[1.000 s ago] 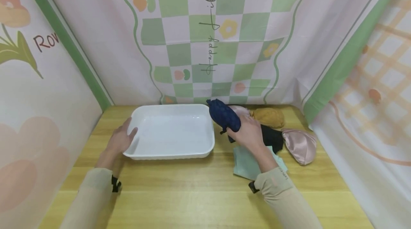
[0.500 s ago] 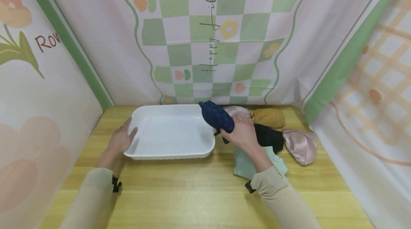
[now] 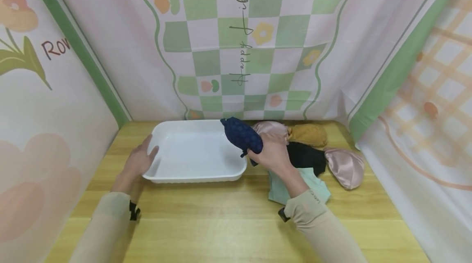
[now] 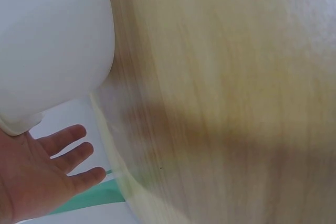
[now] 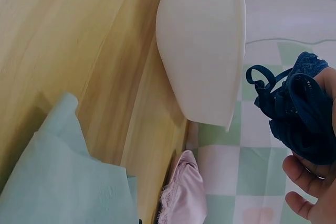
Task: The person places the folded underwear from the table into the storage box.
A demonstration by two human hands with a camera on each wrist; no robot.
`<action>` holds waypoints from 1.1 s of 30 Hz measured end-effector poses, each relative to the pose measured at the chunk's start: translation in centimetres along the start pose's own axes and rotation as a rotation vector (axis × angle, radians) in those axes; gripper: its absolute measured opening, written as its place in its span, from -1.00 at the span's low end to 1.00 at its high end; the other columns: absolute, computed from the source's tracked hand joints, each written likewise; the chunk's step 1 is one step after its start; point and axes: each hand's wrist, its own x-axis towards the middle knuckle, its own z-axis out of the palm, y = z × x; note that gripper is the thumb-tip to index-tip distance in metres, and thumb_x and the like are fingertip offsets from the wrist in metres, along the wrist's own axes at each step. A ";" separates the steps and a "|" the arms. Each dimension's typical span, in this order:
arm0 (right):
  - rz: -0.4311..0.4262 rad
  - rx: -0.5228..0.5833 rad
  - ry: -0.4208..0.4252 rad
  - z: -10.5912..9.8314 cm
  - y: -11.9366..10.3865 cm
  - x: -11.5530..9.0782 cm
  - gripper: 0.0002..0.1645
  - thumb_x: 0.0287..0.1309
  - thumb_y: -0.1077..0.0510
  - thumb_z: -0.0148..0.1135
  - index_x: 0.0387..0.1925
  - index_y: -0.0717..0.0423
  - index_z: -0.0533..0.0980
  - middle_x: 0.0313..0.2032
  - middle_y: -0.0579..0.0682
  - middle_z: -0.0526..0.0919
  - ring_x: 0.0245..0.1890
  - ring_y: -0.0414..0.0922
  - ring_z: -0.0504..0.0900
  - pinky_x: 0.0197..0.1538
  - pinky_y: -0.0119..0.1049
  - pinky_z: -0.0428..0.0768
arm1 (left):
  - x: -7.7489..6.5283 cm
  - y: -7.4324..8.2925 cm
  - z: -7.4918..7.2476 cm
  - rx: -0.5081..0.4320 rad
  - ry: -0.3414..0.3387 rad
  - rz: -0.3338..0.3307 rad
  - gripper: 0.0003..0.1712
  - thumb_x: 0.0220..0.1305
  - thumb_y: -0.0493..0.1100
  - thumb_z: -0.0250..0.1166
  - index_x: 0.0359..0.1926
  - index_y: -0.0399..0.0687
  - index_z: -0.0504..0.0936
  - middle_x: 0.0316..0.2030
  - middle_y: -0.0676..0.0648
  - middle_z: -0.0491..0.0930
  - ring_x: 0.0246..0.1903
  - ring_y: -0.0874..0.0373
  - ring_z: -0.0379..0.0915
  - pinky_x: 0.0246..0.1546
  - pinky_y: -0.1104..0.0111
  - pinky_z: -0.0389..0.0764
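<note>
My right hand (image 3: 273, 153) grips a navy blue bra (image 3: 241, 132), folded into a bundle, above the right end of a white rectangular tray (image 3: 195, 180). In the right wrist view the bra (image 5: 302, 114) shows a lace edge and a loose strap loop; part of it is hidden by my fingers. My left hand (image 3: 138, 161) rests at the tray's left rim, its thumb over the inner side. From the left wrist, three fingers of that hand (image 4: 39, 174) extend loosely below the rim, and the tray hides the thumb.
Right of the tray lie a pink satin piece (image 3: 271, 128), a mustard bundle (image 3: 307, 134), black cloth (image 3: 306, 157), mint green cloth (image 3: 282, 189) and another pink satin piece (image 3: 346, 168). Printed curtains (image 3: 239, 50) stand behind the wooden table (image 3: 206, 226).
My right hand has carried the navy bra leftward, from beside the tray to over its right end. More of the back pink piece shows now. My left hand stays at the rim.
</note>
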 end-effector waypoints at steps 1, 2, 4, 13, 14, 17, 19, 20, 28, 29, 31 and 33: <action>-0.002 -0.003 -0.003 0.0 -0.1 0.0 -0.56 -0.04 -0.20 0.35 -0.36 0.09 0.55 -0.40 0.04 0.68 -0.26 0.05 0.67 -0.05 0.01 0.61 | 0.0 0.0 0.0 0.001 -0.002 -0.002 -0.13 0.54 0.32 -0.37 0.60 -0.08 -0.30 0.47 -0.54 -0.01 0.41 -0.54 -0.02 0.43 -0.31 0.08; -0.002 0.002 -0.008 0.0 -0.2 0.0 -0.56 -0.04 -0.20 0.35 -0.36 0.08 0.55 -0.39 0.03 0.68 -0.26 0.05 0.67 -0.05 0.02 0.60 | 0.0 0.1 -0.1 -0.001 -0.003 -0.004 -0.13 0.54 0.32 -0.37 0.60 -0.08 -0.30 0.47 -0.54 -0.01 0.41 -0.53 -0.01 0.43 -0.30 0.08; -0.001 0.009 -0.017 -0.1 -0.4 0.1 -0.55 -0.05 -0.20 0.35 -0.35 0.08 0.55 -0.38 0.03 0.68 -0.24 0.04 0.67 -0.03 0.03 0.59 | 0.0 0.1 -0.1 -0.001 -0.006 -0.010 -0.12 0.54 0.33 -0.37 0.60 -0.08 -0.30 0.47 -0.54 -0.01 0.42 -0.53 -0.01 0.44 -0.29 0.08; 0.008 0.035 -0.049 0.0 -1.3 0.2 -0.48 -0.04 -0.21 0.36 -0.20 0.09 0.58 -0.25 0.06 0.73 -0.13 0.06 0.68 0.10 0.10 0.56 | -0.2 0.2 -0.1 0.003 -0.008 -0.005 -0.13 0.54 0.32 -0.37 0.60 -0.06 -0.33 0.46 -0.55 0.01 0.41 -0.54 0.00 0.44 -0.29 0.09; 0.006 0.034 -0.052 0.0 -1.3 0.3 -0.47 -0.04 -0.21 0.36 -0.18 0.09 0.58 -0.23 0.07 0.73 -0.11 0.06 0.68 0.11 0.10 0.56 | -0.1 0.2 -0.1 0.003 -0.009 -0.006 -0.13 0.54 0.32 -0.37 0.60 -0.06 -0.34 0.46 -0.55 0.01 0.41 -0.54 0.00 0.44 -0.29 0.09; -0.002 0.031 -0.058 0.1 -1.6 0.4 -0.44 -0.04 -0.22 0.35 -0.13 0.09 0.59 -0.18 0.08 0.73 -0.06 0.07 0.67 0.13 0.11 0.55 | -0.1 0.2 -0.1 0.006 -0.008 -0.004 -0.13 0.54 0.33 -0.38 0.60 -0.05 -0.35 0.46 -0.55 0.00 0.41 -0.53 0.00 0.44 -0.28 0.09; -0.005 0.025 -0.062 0.2 -1.7 0.4 -0.42 -0.04 -0.23 0.34 -0.10 0.10 0.59 -0.16 0.09 0.73 -0.04 0.07 0.66 0.14 0.11 0.55 | -0.1 0.2 -0.2 0.008 -0.008 -0.002 -0.12 0.53 0.34 -0.39 0.60 -0.06 -0.35 0.46 -0.55 0.00 0.41 -0.53 0.01 0.44 -0.29 0.10; -0.008 0.024 -0.064 0.2 -1.8 0.5 -0.41 -0.04 -0.23 0.34 -0.08 0.10 0.59 -0.14 0.09 0.73 -0.03 0.08 0.66 0.15 0.11 0.55 | -0.1 0.3 -0.1 0.009 -0.006 0.001 -0.12 0.53 0.34 -0.39 0.60 -0.06 -0.35 0.46 -0.56 0.01 0.40 -0.53 0.01 0.44 -0.29 0.10; -0.043 0.012 -0.086 0.7 -2.3 0.5 -0.26 0.00 -0.23 0.38 0.09 0.17 0.56 -0.02 0.15 0.71 0.06 0.10 0.65 0.26 0.12 0.51 | -0.2 0.2 0.0 0.014 0.033 0.051 -0.13 0.55 0.30 -0.37 0.59 -0.18 -0.24 0.40 -0.60 0.11 0.35 -0.55 0.13 0.39 -0.28 0.22; -0.053 0.008 -0.082 0.8 -2.4 0.5 -0.28 -0.01 -0.23 0.38 0.06 0.17 0.56 -0.05 0.14 0.72 0.05 0.10 0.65 0.25 0.12 0.51 | -0.2 0.2 0.0 0.014 0.037 0.053 -0.13 0.56 0.29 -0.36 0.59 -0.18 -0.24 0.40 -0.60 0.11 0.35 -0.55 0.13 0.39 -0.28 0.22; -0.071 0.000 -0.073 1.0 -2.5 0.6 -0.33 -0.02 -0.24 0.40 -0.02 0.15 0.57 -0.11 0.12 0.71 0.00 0.09 0.65 0.21 0.11 0.53 | -0.2 0.2 0.0 0.017 0.042 0.055 -0.15 0.57 0.27 -0.34 0.59 -0.18 -0.24 0.39 -0.60 0.12 0.34 -0.55 0.14 0.39 -0.28 0.23; -0.088 -0.004 -0.071 1.2 -2.6 0.6 -0.37 -0.03 -0.25 0.41 -0.09 0.13 0.56 -0.15 0.10 0.71 -0.03 0.07 0.66 0.19 0.09 0.54 | -0.2 0.2 0.0 0.021 0.043 0.056 -0.15 0.57 0.26 -0.34 0.59 -0.18 -0.23 0.39 -0.60 0.13 0.34 -0.55 0.14 0.39 -0.28 0.24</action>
